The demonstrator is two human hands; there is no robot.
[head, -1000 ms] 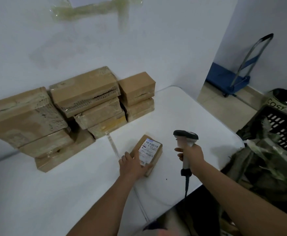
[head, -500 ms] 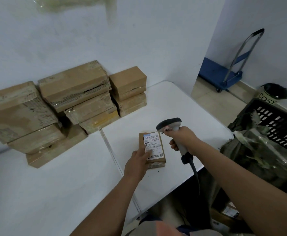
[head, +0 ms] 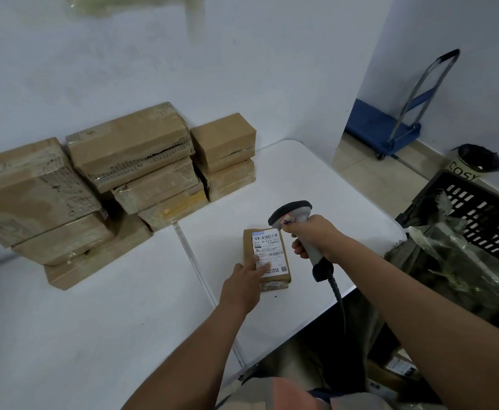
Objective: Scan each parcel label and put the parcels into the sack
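Note:
A small brown parcel [head: 267, 255] with a white barcode label lies flat on the white table [head: 123, 335], near its front edge. My left hand [head: 246, 284] rests on the parcel's near left corner, fingers spread on the label. My right hand [head: 313, 236] grips a grey handheld scanner [head: 294, 214], whose black head points down at the top of the label, just right of the parcel. A dark green sack [head: 455, 270] stands open to the right of the table.
Several brown parcels [head: 129, 173] are stacked against the white wall at the back left. A black slotted crate [head: 485, 214] stands behind the sack. A blue hand trolley [head: 390, 122] and a bin [head: 473, 164] stand on the floor at the right. The scanner's cable hangs off the table's front edge.
My left hand turned the parcel so its label faces me squarely. My right hand brought the scanner down and left, from upright to aimed at the label.

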